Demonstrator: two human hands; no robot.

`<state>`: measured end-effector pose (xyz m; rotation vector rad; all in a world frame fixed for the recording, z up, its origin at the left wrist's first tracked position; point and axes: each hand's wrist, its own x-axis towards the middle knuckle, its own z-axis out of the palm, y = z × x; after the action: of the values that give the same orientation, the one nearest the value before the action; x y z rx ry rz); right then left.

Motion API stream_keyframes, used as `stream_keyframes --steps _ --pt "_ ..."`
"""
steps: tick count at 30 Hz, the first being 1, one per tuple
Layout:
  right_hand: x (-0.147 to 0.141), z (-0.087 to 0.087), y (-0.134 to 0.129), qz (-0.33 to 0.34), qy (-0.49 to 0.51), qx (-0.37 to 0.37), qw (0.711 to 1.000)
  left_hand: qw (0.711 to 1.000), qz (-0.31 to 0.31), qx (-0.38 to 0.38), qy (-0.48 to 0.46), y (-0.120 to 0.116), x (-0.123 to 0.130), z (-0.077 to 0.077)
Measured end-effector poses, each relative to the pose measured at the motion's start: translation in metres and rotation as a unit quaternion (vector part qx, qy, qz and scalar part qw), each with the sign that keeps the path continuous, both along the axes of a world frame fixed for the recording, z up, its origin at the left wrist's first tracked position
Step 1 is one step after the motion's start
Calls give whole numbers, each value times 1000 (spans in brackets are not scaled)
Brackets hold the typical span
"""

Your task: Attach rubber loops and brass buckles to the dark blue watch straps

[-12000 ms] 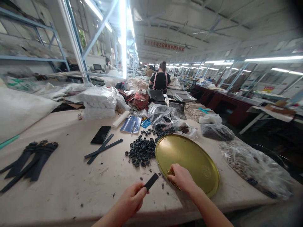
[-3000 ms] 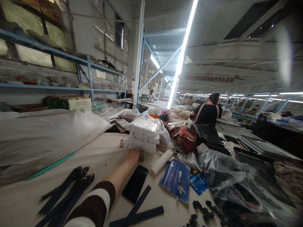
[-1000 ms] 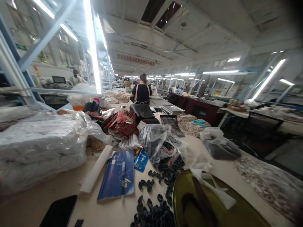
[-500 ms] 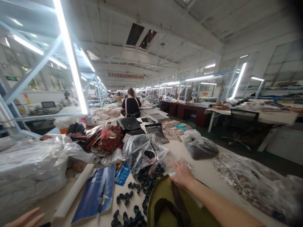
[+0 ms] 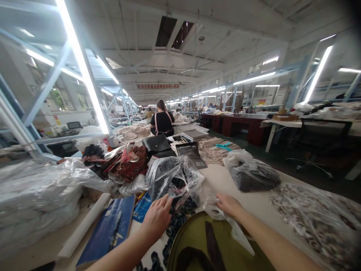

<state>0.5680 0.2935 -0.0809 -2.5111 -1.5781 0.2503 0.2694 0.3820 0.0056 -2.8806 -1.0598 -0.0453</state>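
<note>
My left hand (image 5: 156, 217) rests with fingers spread on the near edge of a clear plastic bag (image 5: 175, 178) full of black loops. Loose black loops (image 5: 172, 225) lie on the table just under it. My right hand (image 5: 229, 205) grips a small crumpled clear plastic bag (image 5: 222, 218) at the far rim of the round gold tray (image 5: 237, 256). A dark strap (image 5: 211, 242) lies in the tray.
A blue notebook with a pen (image 5: 111, 227) and a white roll (image 5: 84, 225) lie to the left, beside big wrapped white bundles (image 5: 36, 199). Bags of dark parts (image 5: 252, 175) and mixed pieces (image 5: 316, 214) sit right. A person in black (image 5: 162, 121) works farther along the table.
My left hand has come forward from the lower left onto the bag of black loops. My right hand has closed on the small clear bag by the tray. The view tilted slightly.
</note>
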Motion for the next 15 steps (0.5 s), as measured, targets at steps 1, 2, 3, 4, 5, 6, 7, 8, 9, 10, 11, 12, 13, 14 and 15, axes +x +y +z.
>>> stream_keyframes --steps 1,2,3,4,5,6,7,8,9,10,11,12,13,14,15 --pt "6 -1 -7 -9 -8 -3 1000 1000 -3 15 -13 7 16 -3" --pt "14 -1 -16 -28 -18 -6 999 999 4 34 -23 14 29 -7" --pt "24 0 -25 -50 -26 -9 998 998 10 53 -28 20 38 -10" --pt "36 1 -34 -74 -34 -13 997 997 17 67 -28 26 44 -13" --pt "48 3 -43 -100 -39 -14 994 997 23 73 -27 31 48 -14" --pt "59 7 -52 -127 -37 -6 991 997 29 71 -27 35 49 -15" --pt "70 13 -60 -157 -30 14 987 997 38 63 -28 38 49 -14" --pt "81 20 -68 -189 -15 45 981 997 53 53 -32 41 46 -11" --pt "89 29 -74 -224 7 86 971 996 73 44 -39 42 41 -6" --pt "97 40 -80 -258 33 133 956 994 96 37 -48 44 35 0" --pt "103 52 -86 -289 62 182 938 991 119 31 -54 45 28 7" --pt "107 66 -90 -317 86 227 917 988 138 26 -58 44 20 16" --pt "108 80 -95 -340 105 270 894 986 153 20 -59 42 11 25" --pt "106 94 -98 -347 115 311 878 985 160 12 -62 37 3 35" --pt "99 109 -100 -335 117 345 869 985 157 -1 -71 28 -5 45"
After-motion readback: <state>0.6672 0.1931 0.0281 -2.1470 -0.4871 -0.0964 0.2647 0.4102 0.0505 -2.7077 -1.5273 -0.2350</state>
